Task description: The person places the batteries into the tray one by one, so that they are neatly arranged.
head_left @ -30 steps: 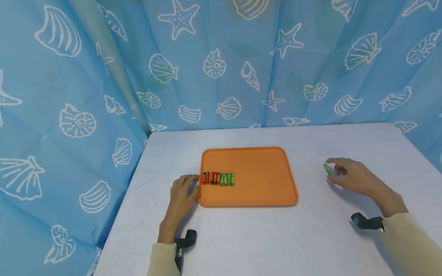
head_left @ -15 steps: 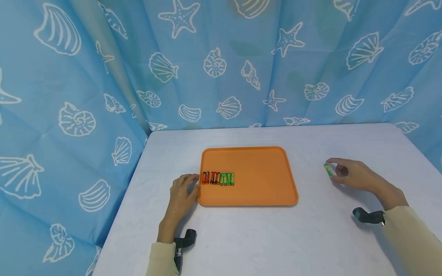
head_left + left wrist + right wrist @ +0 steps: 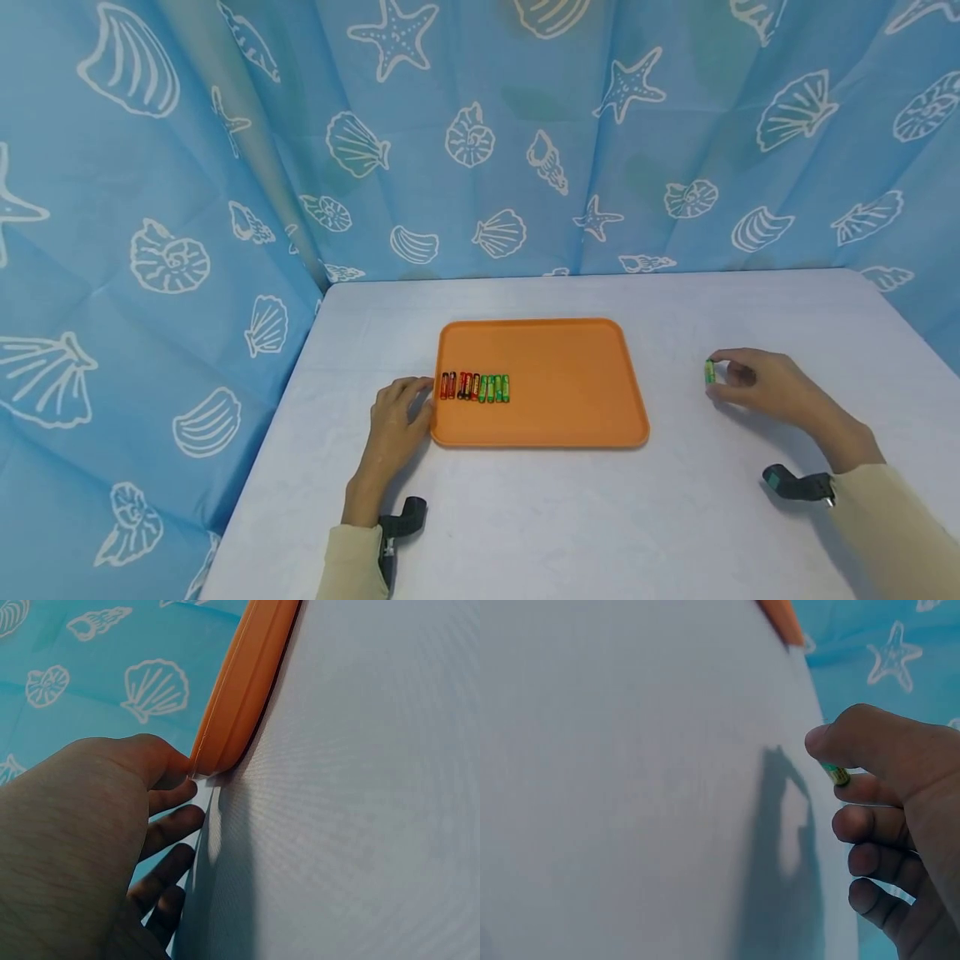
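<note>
Between thumb and index fingertip, my right hand (image 3: 776, 392) pinches a small green battery (image 3: 709, 372) over the white table, right of the orange tray. In the right wrist view, the thumb covers part of that battery (image 3: 835, 773). My left hand (image 3: 392, 427) lies against the left edge of the tray (image 3: 566, 375), fingers loosely bent; in the left wrist view its thumb (image 3: 161, 759) touches the tray's corner. On the tray's left part lie several red-and-black batteries (image 3: 467, 387), with several green batteries (image 3: 491, 389) beside them on the right, all in one row.
A white cloth (image 3: 585, 517) covers the table. Blue curtain (image 3: 465, 192) with white shell and starfish prints hangs behind it and along the left. Black wrist cameras sit on the left wrist (image 3: 405, 518) and the right wrist (image 3: 798, 485).
The right hand has turned the green battery from slanted to nearly straight up and down in the head view, staying about in place. The left hand and tray have not visibly moved.
</note>
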Tool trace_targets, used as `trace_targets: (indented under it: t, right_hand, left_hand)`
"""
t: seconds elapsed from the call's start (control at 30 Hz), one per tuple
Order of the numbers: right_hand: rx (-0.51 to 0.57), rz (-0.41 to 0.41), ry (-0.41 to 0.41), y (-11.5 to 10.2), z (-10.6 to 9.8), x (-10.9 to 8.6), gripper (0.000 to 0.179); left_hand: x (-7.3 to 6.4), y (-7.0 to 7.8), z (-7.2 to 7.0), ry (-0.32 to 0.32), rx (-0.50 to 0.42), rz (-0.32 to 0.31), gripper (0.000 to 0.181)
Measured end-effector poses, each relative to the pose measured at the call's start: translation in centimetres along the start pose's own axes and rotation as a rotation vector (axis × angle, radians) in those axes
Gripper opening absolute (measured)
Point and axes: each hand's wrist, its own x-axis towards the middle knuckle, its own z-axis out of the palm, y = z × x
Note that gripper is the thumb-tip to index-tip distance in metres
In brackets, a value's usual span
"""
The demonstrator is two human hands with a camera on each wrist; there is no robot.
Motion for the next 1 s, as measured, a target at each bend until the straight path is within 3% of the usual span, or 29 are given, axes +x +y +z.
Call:
trace_targets:
  t: [0.17,0.43,0.9,1.0]
  right_hand:
    - [0.009,-0.030,0.035,-2.3,0.3,-0.1,0.046]
    - [-0.020,-0.209,0.115,-5.5,1.2,0.6,0.039]
    - [0.014,-0.236,0.026,-10.5,3.2,1.9,0.046]
    - [0.031,-0.278,0.032,-11.2,3.8,2.2,0.045]
  left_hand:
    - [-0.1,0.0,-0.1,-0.003,-0.002,-0.004,0.036]
    - [0.0,0.1,0.0,0.007,0.000,0.004,0.035]
    - [0.2,-0.1,0.1,-0.004,0.001,0.002,0.036]
    - [0.1,-0.1,0.0,-0.009,0.000,-0.001,0.036]
